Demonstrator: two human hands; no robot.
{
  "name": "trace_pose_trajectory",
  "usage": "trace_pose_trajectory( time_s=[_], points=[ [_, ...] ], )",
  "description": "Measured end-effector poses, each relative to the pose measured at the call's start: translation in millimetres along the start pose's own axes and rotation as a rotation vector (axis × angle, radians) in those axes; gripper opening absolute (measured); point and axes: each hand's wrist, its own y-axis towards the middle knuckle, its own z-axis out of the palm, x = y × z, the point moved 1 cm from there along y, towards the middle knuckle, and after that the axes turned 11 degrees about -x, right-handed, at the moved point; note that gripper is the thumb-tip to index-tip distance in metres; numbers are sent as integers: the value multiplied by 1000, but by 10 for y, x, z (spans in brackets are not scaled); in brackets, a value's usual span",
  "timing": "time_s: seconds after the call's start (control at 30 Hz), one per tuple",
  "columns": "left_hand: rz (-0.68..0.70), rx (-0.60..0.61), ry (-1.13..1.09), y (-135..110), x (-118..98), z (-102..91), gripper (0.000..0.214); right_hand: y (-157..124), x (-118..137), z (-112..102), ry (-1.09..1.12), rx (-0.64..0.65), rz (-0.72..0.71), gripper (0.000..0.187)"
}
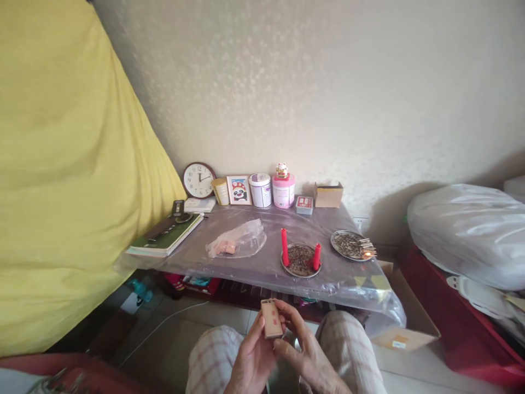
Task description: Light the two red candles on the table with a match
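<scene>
while your left hand [255, 353] and right hand [305, 350] hold the matchbox [271, 319] between your knees [342, 339], fingers [289, 311] clamped on its sides, flame [369, 254] burns at the dish [339, 253]; overhanging matchsticks [368, 246] could fall alight, melting the plastic sheet [250, 272].

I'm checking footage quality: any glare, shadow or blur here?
Head view: pale glare on the plastic cover and white bag; head view: soft shadow on the wall left of that bag; head view: small box clear in outline, its red print too soft to read.
</scene>
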Motion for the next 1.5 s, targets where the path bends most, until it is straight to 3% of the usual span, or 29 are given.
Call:
trace_pose_trajectory(
  time_s=[0.07, 0.2, 0.27, 0.53, 0.8, 1.1, 1.37, 1.5],
  points=[
    [-23, -44, 1, -30, -27, -13, 18, 44, 109, -94, 81, 25, 60, 56],
    [-123, -35, 47, -101, -46, 19, 24, 147, 230, -216, 126, -154, 149, 33],
    [-147, -37, 60, -128, -40, 34, 27, 169, 246, -217, 105, -176, 162, 26],
    [-163, -68, 123, -161, 10, -32, 24, 132, 156, -174, 75, -162, 158, 33],
    [-192, -115, 143, -154, 68, -93, 27, 122, 117, -171, -17, -192, 154, 20],
    [-227, -122, 140, -222, 101, -96, 23, 141, 16, -182, -217, -276, 62, 15],
    [-238, -125, 146, -240, 44, -55, 30, 83, 165, -257, -255, -170, -55, 14],
    [-244, -139, 160, -258, 27, -99, 29, 65, 200, -261, -358, -66, -244, 15]
  ],
)
